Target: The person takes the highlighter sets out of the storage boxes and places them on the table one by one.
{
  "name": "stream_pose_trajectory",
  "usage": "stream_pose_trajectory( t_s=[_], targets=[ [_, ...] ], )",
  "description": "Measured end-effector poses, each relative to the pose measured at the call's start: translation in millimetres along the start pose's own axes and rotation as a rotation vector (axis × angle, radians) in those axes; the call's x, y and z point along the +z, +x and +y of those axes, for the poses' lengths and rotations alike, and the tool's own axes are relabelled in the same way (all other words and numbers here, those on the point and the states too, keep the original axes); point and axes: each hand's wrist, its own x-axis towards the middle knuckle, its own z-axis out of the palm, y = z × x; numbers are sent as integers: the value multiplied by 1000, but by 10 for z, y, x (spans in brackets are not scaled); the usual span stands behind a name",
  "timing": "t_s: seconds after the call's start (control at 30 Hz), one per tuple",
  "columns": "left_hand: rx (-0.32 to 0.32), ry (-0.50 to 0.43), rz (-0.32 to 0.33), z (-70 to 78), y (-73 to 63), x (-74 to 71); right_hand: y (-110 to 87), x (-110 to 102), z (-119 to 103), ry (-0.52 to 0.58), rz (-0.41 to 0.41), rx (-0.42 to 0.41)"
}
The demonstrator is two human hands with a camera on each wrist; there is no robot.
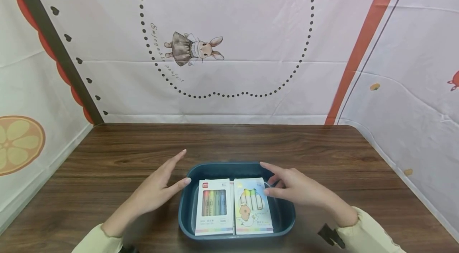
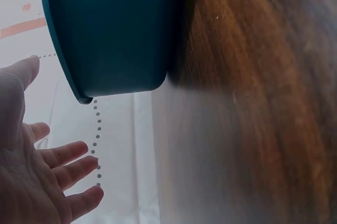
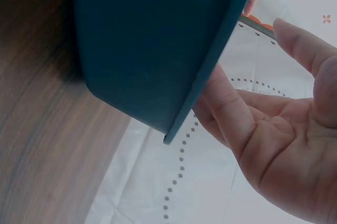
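nothing's held: left hand (image 1: 155,190) spread wide at the blue bin's (image 1: 284,217) 10 o'clock, right hand (image 1: 299,187) loosely open at 2; windowed marker box (image 1: 214,205) at 9 inside, cartoon marker box (image 1: 253,207) at 3, probably best pinched by edges

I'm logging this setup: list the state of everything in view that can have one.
Blue bin: upright, open-topped, holding boxes
Red-logo pen box: lying face up
Animal-picture pen box: lying face up
Left hand: fingers extended, holding nothing
Right hand: fingers partly bent, gripping nothing visible
Cloth backdrop: hung, creased
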Motion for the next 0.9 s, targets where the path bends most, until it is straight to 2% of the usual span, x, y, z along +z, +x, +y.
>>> stream_pose_trajectory(
  t_s=[0.3,0.57,0.9],
  targets=[
    [0,-74,-32,6,-10,43,67,46,-15,-22,-13,-1],
    [-14,-143,-66,22,-14,72,140,101,-21,7,-67,43],
    [-32,-247,-138,20,-4,88,235,138,-35,-7,-55,116]
  ],
)
